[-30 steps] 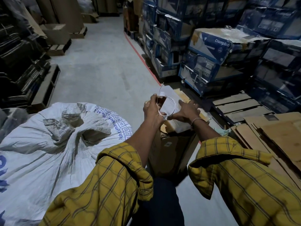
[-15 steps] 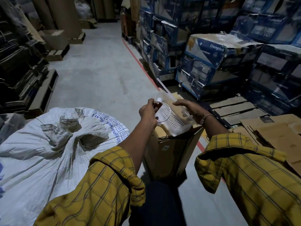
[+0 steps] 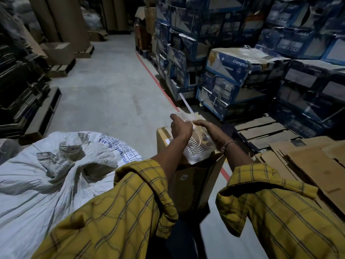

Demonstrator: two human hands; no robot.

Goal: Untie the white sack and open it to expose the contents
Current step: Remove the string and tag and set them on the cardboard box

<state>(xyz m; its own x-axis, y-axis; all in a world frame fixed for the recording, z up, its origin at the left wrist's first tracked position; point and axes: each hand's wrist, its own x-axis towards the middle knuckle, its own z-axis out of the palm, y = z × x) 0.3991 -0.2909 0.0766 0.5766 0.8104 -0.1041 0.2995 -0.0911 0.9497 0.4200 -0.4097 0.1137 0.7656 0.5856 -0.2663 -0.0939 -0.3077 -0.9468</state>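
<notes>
The big white woven sack (image 3: pixel 37 193) with blue print lies at the lower left, its mouth bunched into a puckered knot (image 3: pixel 56 161); no hand touches it. Both hands are off to its right, above a brown carton (image 3: pixel 194 180). My left hand (image 3: pixel 180 128) is fisted around a thin white strap (image 3: pixel 186 104) that sticks up and away from it. My right hand (image 3: pixel 206 128) lies on the top edge of a clear plastic packet (image 3: pixel 194 151) with white wavy pieces inside, gripping it.
Blue Crompton boxes (image 3: pixel 233 66) are stacked along the right, behind a red floor line (image 3: pixel 149 71). Flattened cardboard (image 3: pixel 308 165) and wooden pallets (image 3: pixel 261 131) lie at the right. Dark stacks (image 3: pixel 18 90) line the left. A grey concrete aisle (image 3: pixel 104 81) runs ahead.
The strap loop held up between both hands has come down onto the clear packet over the carton. My view has tilted and the hands sit closer together.
</notes>
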